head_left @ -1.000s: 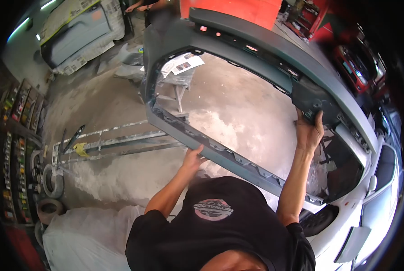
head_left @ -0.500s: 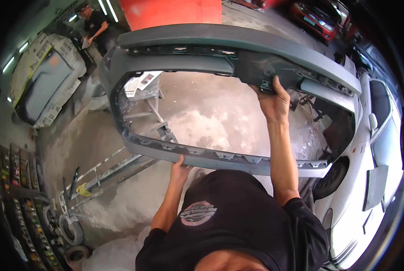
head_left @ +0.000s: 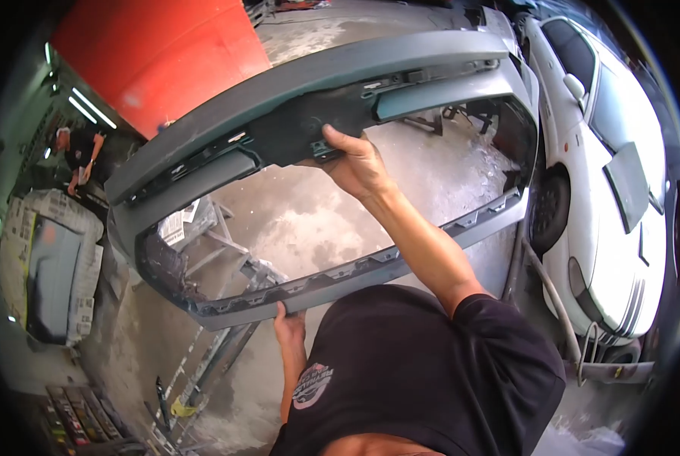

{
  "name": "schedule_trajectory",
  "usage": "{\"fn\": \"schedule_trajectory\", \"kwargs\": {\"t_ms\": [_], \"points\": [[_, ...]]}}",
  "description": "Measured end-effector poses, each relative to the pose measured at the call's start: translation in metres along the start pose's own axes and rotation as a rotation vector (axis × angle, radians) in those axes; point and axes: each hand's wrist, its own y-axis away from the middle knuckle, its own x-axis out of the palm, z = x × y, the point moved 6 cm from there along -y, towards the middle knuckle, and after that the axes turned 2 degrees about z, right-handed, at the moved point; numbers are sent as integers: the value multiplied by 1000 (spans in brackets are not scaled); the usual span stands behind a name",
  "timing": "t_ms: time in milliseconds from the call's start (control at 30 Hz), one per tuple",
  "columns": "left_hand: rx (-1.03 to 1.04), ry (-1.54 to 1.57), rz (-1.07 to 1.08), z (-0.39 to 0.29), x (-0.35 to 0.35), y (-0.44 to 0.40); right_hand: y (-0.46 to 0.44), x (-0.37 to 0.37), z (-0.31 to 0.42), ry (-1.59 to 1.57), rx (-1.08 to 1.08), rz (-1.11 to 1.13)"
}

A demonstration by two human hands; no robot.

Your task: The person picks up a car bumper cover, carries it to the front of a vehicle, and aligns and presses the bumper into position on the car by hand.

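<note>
A large grey car bumper [head_left: 309,64] hangs in front of my chest, slanting so its right end is higher in the view. It forms a wide frame around a big opening. My right hand [head_left: 355,163] grips the dark middle section of the upper part, thumb on the near face, other fingers mostly hidden behind. Down at the lower edge, my left hand [head_left: 289,327] holds the bumper from beneath, with the thumb against its face and the remaining fingers mostly out of sight.
A white car [head_left: 613,228] stands close on the right, near the bumper's end. Red panel [head_left: 165,61] is at upper left. Behind the bumper is a metal stand [head_left: 211,365]. Another person [head_left: 82,156] stands far left, near a paper-masked panel [head_left: 51,266].
The bumper has tilted, its left end dropping and its right end rising in the view. My view has turned, showing more of the white car. Both hands keep their hold.
</note>
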Motion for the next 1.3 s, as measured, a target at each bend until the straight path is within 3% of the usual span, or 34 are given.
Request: {"fn": "schedule_trajectory", "kwargs": {"t_ms": [333,667,1000,1300], "points": [[70,-118,45,0,16,7,-3,5,-4,9,9,-2],[-151,42,125,17,-41,-30,-7,8,-4,-6,15,19],[-231,71,97,20,-27,-21,-4,11,-1,26,36,33],[-125,-5,109,22,-13,-18,-6,12,-1,16,33,11]]}}
